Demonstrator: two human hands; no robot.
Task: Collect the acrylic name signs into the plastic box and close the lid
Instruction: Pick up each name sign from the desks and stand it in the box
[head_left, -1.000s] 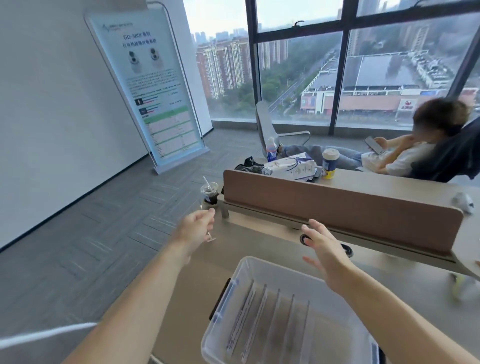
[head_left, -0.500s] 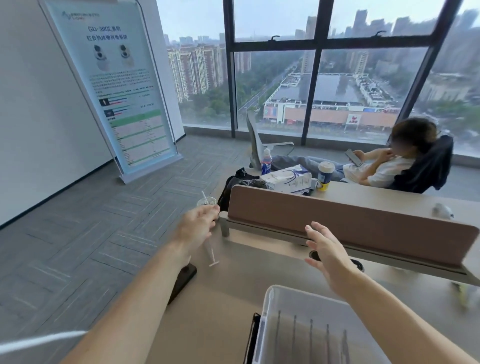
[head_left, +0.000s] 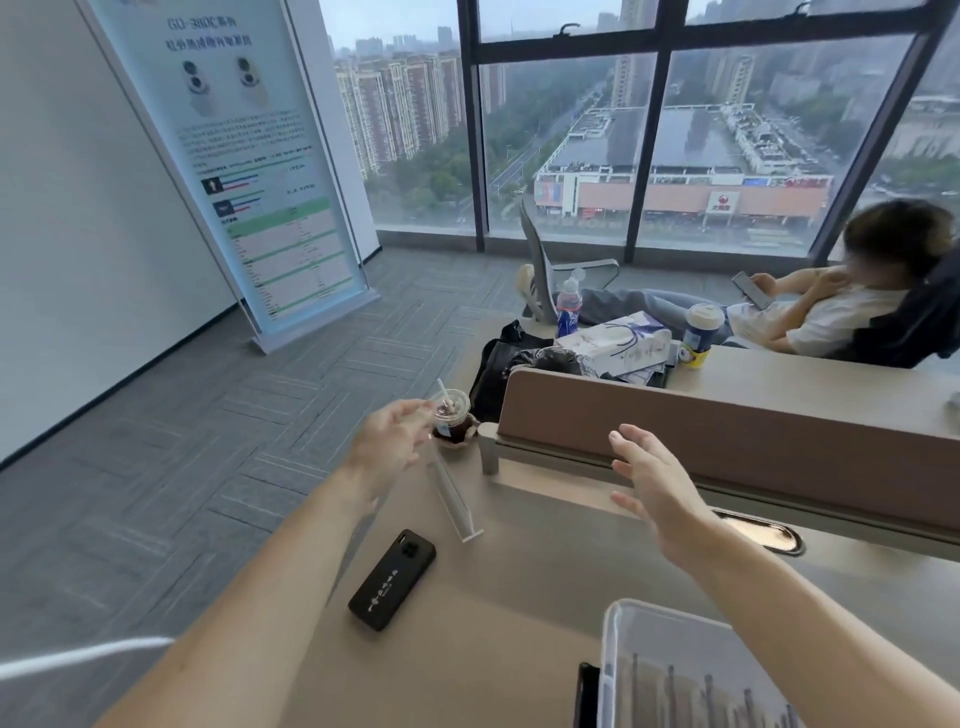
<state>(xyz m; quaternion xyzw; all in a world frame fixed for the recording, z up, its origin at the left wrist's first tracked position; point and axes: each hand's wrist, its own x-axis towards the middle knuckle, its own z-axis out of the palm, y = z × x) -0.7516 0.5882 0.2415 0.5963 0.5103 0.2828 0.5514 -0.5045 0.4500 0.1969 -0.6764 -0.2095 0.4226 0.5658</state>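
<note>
From the head camera, a clear acrylic sign stands upright on the desk, seen nearly edge-on, its base toward the camera; it serves here as the landmark. The left hand reaches out just left of the sign's far top end, fingers loosely curled and blurred; whether they touch or pinch the sign cannot be told. The right hand hovers well to the right of the sign, palm spread, fingers apart, holding nothing. Just behind the sign's far end sits a lidded cup of dark drink with a straw; right of the cup, behind the sign, runs a brown divider across the desk. A black phone lies face down on the desk, near and slightly left of the sign's base. The plastic box sits well nearer than the sign and to its right, at the bottom edge, open-topped, with several signs standing on edge inside in rows. Beyond the divider, far right of the sign, a seated person leans back holding a phone; a banner stands on the floor far left of the sign.
</note>
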